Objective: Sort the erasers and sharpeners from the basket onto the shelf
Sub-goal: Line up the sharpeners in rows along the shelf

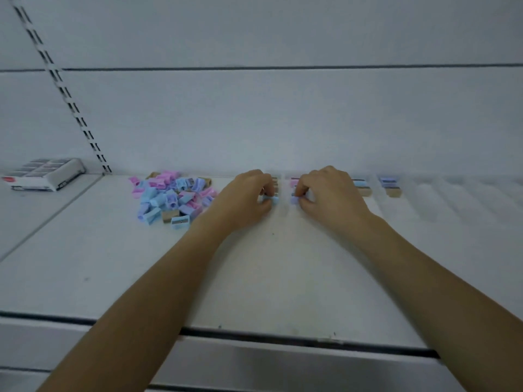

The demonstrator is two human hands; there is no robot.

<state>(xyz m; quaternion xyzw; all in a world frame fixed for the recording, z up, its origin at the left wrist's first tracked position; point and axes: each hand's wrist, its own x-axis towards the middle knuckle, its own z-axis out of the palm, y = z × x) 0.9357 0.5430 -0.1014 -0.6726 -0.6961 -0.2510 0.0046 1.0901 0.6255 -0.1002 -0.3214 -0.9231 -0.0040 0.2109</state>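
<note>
A loose pile of small pink, blue, purple and tan sharpeners (pixel 172 198) lies on the white shelf (pixel 254 278) to the left of my hands. My left hand (pixel 246 199) pinches a blue sharpener (pixel 273 200) at the front of a short row. A little to its right, my right hand (pixel 331 196) pinches a purple sharpener (pixel 294 200) at the front of a second row. Two more short rows stand further right, one blue and tan (pixel 362 186), one purple and tan (pixel 392 186). No basket is in view.
A grey and white box of erasers (pixel 45 174) lies at the back left on the neighbouring shelf panel. A slotted upright rail (pixel 62 89) runs up the back wall. The shelf's front edge (pixel 254 335) is near me.
</note>
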